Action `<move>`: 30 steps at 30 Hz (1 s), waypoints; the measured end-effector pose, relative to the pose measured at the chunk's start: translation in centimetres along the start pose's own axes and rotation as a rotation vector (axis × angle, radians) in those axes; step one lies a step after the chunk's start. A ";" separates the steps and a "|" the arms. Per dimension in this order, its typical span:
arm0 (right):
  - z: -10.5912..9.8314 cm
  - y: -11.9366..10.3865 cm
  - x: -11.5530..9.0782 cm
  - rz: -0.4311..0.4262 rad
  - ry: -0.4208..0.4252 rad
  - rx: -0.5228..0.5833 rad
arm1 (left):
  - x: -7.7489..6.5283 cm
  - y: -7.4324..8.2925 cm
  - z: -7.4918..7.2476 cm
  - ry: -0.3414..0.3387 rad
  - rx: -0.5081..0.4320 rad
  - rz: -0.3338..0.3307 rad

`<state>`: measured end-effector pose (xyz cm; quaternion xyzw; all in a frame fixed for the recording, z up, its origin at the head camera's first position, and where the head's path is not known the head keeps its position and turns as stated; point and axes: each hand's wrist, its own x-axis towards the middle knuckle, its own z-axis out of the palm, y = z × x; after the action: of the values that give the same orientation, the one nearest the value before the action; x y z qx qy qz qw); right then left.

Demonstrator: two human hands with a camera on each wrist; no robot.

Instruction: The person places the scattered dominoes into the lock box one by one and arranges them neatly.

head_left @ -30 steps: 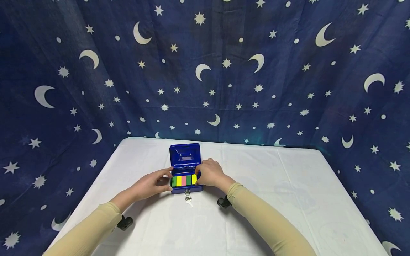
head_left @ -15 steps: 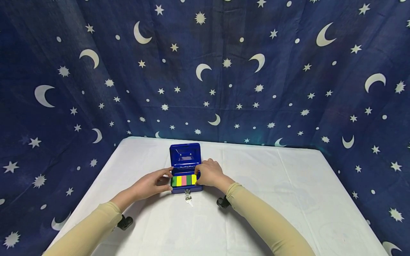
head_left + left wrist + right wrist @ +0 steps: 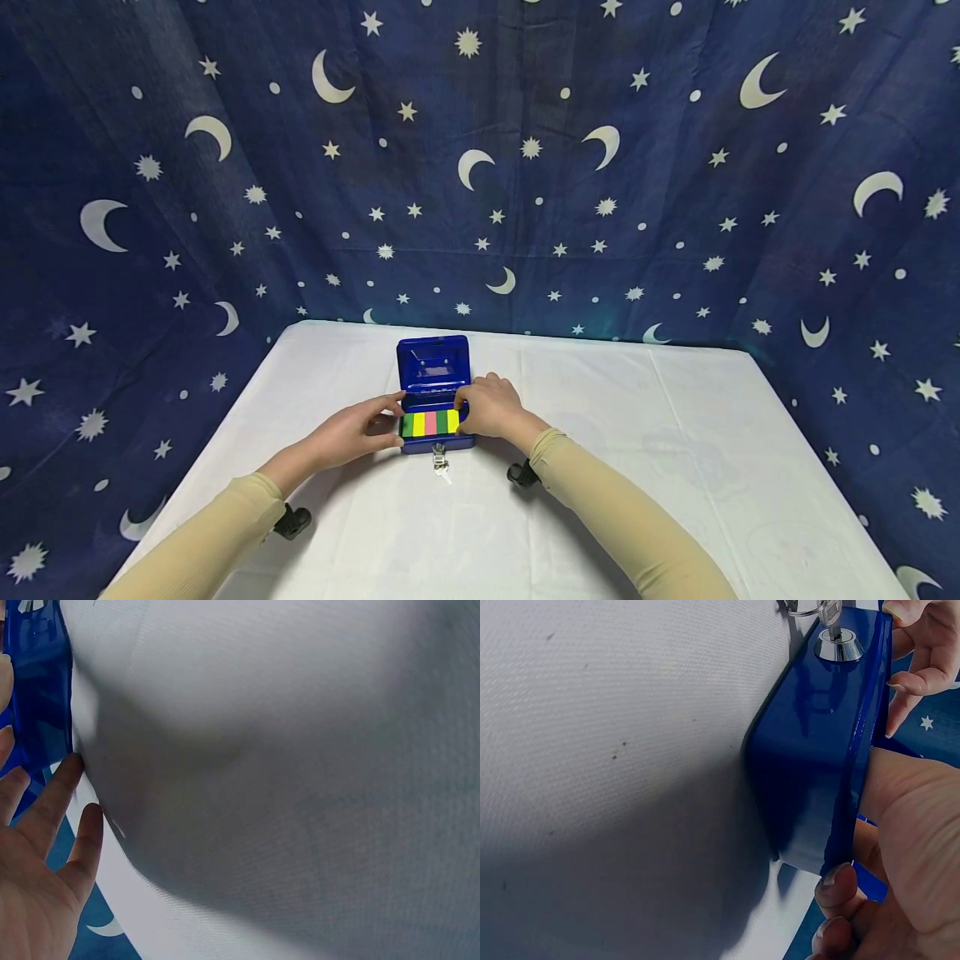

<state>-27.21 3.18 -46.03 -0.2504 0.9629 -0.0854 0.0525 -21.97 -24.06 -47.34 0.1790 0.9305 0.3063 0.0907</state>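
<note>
A blue metal cash box (image 3: 420, 447) stands on the white-covered table with its lid (image 3: 432, 354) raised. A row of coloured blocks lies inside: green (image 3: 407, 426), yellow (image 3: 418, 425), pink (image 3: 431, 423), dark green (image 3: 442, 422), and a second yellow block (image 3: 453, 421) at the right end. My right hand (image 3: 492, 406) reaches in and pinches that end block between thumb and index finger; the box wall (image 3: 802, 742) hides this grip in the right wrist view. My left hand (image 3: 348, 432) holds the box's left end, thumb at the front corner and fingers farther back.
Keys (image 3: 442, 472) hang from the lock (image 3: 838, 649) on the box front. White cloth (image 3: 600, 467) covers the table. Behind and at both sides hangs a dark blue curtain (image 3: 525, 208) with moons and stars. Black wrist cameras (image 3: 522, 475) sit under the sleeves.
The yellow block at the right end has shifted slightly left, up against the dark green one, with my right fingertips following it. My left hand and the box have stayed put.
</note>
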 end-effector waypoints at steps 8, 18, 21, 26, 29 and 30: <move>-0.1 -0.1 -0.1 0.001 0.000 -0.007 | 0.0 0.1 0.0 -0.005 -0.006 -0.006; -0.2 0.1 -0.1 0.013 -0.014 0.018 | 0.1 0.0 0.0 -0.006 -0.015 -0.003; -0.5 0.2 -0.2 0.008 -0.013 0.038 | 0.2 0.0 0.0 -0.006 -0.010 -0.001; -1.5 0.9 -0.8 -0.019 0.016 0.107 | 0.3 0.0 0.0 -0.006 0.003 0.000; -2.4 1.7 -1.5 -0.029 0.038 0.152 | 0.3 0.0 0.0 -0.006 0.004 0.005; -2.6 2.0 -1.7 -0.029 0.044 0.164 | 0.3 0.0 0.0 -0.005 0.003 0.007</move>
<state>-27.05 6.08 -43.71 -0.2575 0.9498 -0.1703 0.0505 -22.28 -23.95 -47.33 0.1833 0.9301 0.3048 0.0917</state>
